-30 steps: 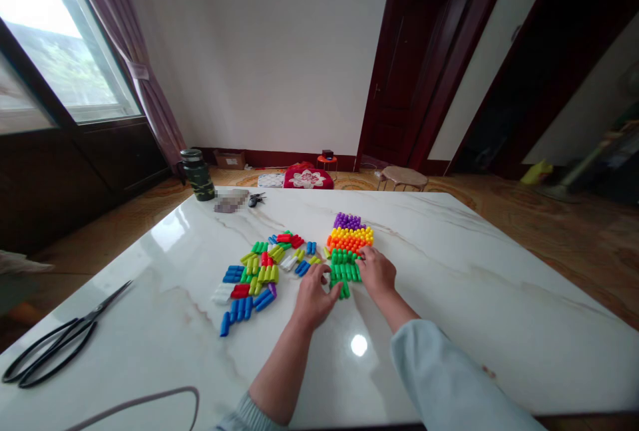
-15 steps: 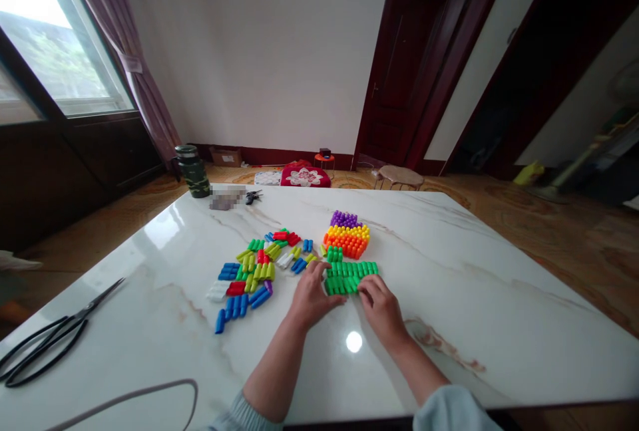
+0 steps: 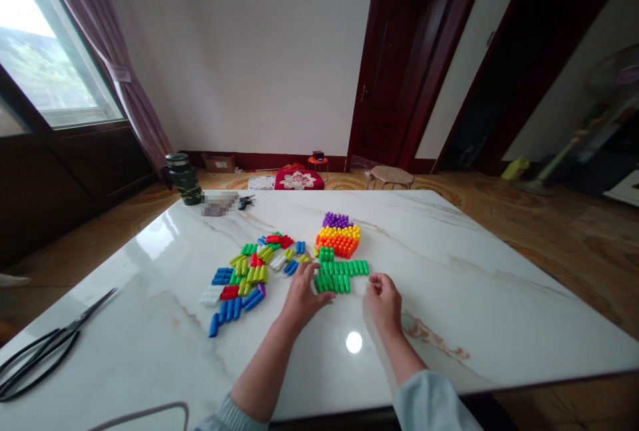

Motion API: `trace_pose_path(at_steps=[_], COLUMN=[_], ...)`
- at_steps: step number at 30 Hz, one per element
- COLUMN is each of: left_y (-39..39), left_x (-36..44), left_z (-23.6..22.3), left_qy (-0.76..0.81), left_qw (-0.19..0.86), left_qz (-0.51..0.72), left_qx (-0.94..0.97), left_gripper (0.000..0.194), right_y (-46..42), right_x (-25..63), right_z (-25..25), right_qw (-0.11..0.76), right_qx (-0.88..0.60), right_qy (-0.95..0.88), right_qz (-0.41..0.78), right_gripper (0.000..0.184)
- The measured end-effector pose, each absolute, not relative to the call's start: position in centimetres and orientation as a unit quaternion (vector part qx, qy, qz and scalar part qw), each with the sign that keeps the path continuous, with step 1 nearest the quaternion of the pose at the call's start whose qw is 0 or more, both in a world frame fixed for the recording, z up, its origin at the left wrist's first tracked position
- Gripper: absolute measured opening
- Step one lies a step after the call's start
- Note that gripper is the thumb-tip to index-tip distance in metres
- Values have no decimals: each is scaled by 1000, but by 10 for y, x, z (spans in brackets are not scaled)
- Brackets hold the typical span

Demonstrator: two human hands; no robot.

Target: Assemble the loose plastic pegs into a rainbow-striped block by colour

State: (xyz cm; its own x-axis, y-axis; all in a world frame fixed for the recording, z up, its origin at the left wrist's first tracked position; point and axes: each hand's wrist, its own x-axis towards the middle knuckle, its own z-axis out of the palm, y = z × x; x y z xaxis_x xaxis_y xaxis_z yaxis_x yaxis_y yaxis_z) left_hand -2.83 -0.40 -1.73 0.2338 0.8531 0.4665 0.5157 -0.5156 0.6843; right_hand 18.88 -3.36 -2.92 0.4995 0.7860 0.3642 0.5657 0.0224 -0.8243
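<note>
- Cupping green pieces (image 3: 344,269) on the bench (image 3: 449,271): left hand (image 3: 301,296), fingers spread, likely bracing their edge.
- Right hand (image 3: 385,299), at their four o'clock: fingers curled; cannot tell if gripping.
- Orange pieces (image 3: 339,245), at their twelve: packed close, presumably by colour.

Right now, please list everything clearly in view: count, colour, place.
Small banded plastic cylinders: many; purple, yellow, orange, green; table centre
Scattered plastic cylinders: many, multicoloured, left of these
Long metal scissors: one, black, table left
Camouflage bottle: one, green, far left corner
Pixelated patch: one, brownish, beside bottle
Keylike item: one, black, beside patch
Thin cable: one, grey, near edge
Marbled table: one, white, underneath
Curtain: one, mauve, left
Window: one, bright, left
Wall: one, white, behind
Panelled door: one, dark red, behind
Cardboard box: one, brown, far floor
Stools: two, brown, orange, far floor
Flowered fabric: one, red, far floor
Left hand: one, bare, at green cylinders
Right hand: one, bare, right of them
</note>
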Motion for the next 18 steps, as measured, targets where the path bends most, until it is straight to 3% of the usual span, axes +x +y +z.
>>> trace_pose_path(at_steps=[5, 18], left_y=[-34, -43], left_x=[-50, -55], left_z=[-17, -8], left_qy=[457, 472], left_qw=[159, 94], left_qz=[357, 260], left_qx=[799, 837], left_gripper=[85, 73], right_y=[-33, -33], right_x=[188, 191], right_z=[-27, -30], right_qw=[534, 518], right_qx=[-685, -680], right_qy=[-479, -507], right_qz=[127, 110], right_gripper=[28, 26])
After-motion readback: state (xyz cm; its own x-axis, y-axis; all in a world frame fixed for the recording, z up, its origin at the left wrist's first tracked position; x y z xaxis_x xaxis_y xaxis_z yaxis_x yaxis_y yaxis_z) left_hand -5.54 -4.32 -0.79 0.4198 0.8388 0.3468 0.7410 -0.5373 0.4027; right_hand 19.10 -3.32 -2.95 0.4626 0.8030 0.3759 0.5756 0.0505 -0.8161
